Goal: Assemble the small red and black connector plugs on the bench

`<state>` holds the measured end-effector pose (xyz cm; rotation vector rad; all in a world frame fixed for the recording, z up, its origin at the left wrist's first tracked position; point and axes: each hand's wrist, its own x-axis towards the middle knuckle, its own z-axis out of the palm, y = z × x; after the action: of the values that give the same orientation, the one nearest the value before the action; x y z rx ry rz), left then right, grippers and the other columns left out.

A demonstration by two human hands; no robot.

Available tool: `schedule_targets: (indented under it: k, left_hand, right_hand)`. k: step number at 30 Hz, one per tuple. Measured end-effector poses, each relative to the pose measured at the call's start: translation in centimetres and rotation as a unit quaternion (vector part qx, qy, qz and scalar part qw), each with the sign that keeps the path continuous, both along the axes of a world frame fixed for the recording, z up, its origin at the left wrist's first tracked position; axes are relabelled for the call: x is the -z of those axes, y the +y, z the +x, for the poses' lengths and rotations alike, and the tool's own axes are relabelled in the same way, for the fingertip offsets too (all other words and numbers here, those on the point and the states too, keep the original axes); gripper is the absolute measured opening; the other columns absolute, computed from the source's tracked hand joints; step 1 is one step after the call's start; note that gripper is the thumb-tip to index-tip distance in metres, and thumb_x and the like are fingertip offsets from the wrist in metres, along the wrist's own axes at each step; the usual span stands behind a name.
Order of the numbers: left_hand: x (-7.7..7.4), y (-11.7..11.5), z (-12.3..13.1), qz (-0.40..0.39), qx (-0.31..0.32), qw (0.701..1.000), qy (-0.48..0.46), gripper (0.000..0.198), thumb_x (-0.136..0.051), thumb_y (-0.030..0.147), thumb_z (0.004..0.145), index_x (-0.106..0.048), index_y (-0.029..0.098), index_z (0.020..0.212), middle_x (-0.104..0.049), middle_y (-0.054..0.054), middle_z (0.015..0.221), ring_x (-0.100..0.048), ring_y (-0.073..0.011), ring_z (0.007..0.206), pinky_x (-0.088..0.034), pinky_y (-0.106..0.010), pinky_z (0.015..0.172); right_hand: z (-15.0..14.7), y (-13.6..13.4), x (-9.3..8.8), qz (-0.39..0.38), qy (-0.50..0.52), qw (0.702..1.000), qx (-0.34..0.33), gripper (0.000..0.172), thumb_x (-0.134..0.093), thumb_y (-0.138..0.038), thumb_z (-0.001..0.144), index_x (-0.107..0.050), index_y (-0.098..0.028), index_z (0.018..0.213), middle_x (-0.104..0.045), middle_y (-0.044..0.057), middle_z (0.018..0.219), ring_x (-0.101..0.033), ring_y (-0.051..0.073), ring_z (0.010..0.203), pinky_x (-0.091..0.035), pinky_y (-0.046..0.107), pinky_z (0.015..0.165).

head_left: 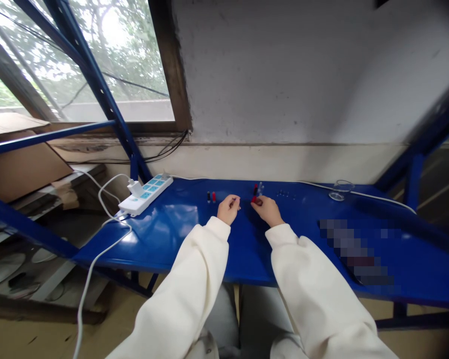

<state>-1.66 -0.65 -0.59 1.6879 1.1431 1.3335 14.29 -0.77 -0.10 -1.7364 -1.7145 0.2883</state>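
My left hand (228, 210) is just above the blue table, its fingers curled into a pinch. Whatever it holds, if anything, is too small to make out. To its right, my right hand (268, 211) pinches a small red piece (253, 199) at its fingertips. Just behind those fingers stand a dark red and black piece (255, 189) and some small clear tubes (261, 189). Left of my left hand, a small black cylinder (208, 197) and a small red cylinder (214, 197) stand upright side by side.
Small clear pieces (284, 193) lie behind my right hand. A round clear dish (336, 196) is farther right, and a pixelated dark object (353, 249) lies on the blue table (243, 254). A white power strip (146, 194) with cables borders the left end. Blue frame posts flank the table.
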Motion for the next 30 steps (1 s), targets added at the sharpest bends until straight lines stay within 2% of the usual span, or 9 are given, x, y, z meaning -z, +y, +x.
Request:
schedule_targets:
  k: [3, 7, 20, 30]
  left_hand:
    - [0.5, 0.1, -0.1, 0.01, 0.005, 0.999, 0.039, 0.027, -0.041, 0.038, 0.08, -0.056, 0.017, 0.086, -0.054, 0.001, 0.057, -0.054, -0.0093, 0.056, -0.041, -0.02, 0.054]
    - [0.7, 0.1, -0.1, 0.023, 0.01, 0.996, 0.085, 0.026, -0.041, 0.037, 0.08, -0.056, 0.017, 0.082, -0.057, 0.001, 0.059, -0.052, -0.0088, 0.053, -0.042, -0.021, 0.058]
    - [0.1, -0.4, -0.2, 0.037, 0.002, 0.989, 0.144, 0.028, -0.038, 0.036, 0.081, -0.058, 0.017, 0.078, -0.057, 0.001, 0.059, -0.051, -0.0089, 0.053, -0.041, -0.02, 0.058]
    - [-0.1, -0.7, -0.1, 0.042, 0.002, 0.986, 0.158, 0.027, -0.039, 0.035, 0.081, -0.059, 0.018, 0.078, -0.055, 0.001, 0.055, -0.05, -0.0094, 0.051, -0.04, -0.02, 0.056]
  right_hand:
    - [1.4, 0.4, 0.1, -0.033, -0.024, 0.997, 0.071, 0.014, -0.054, -0.031, 0.07, -0.06, -0.019, 0.072, -0.064, 0.005, 0.072, -0.059, 0.017, 0.069, -0.035, 0.023, 0.053]
    - [1.8, 1.2, 0.6, -0.042, -0.032, 0.994, 0.1, 0.02, -0.052, -0.036, 0.073, -0.061, -0.019, 0.076, -0.065, 0.006, 0.075, -0.06, 0.018, 0.073, -0.035, 0.022, 0.053]
    - [1.2, 3.8, 1.5, -0.045, -0.097, 0.993, 0.055, 0.017, -0.05, -0.033, 0.074, -0.059, -0.019, 0.074, -0.063, 0.004, 0.072, -0.059, 0.017, 0.073, -0.035, 0.023, 0.058]
    - [1.3, 4.2, 1.6, -0.058, -0.073, 0.994, 0.065, 0.013, -0.052, -0.031, 0.072, -0.058, -0.019, 0.072, -0.063, 0.005, 0.07, -0.059, 0.017, 0.07, -0.034, 0.022, 0.054]
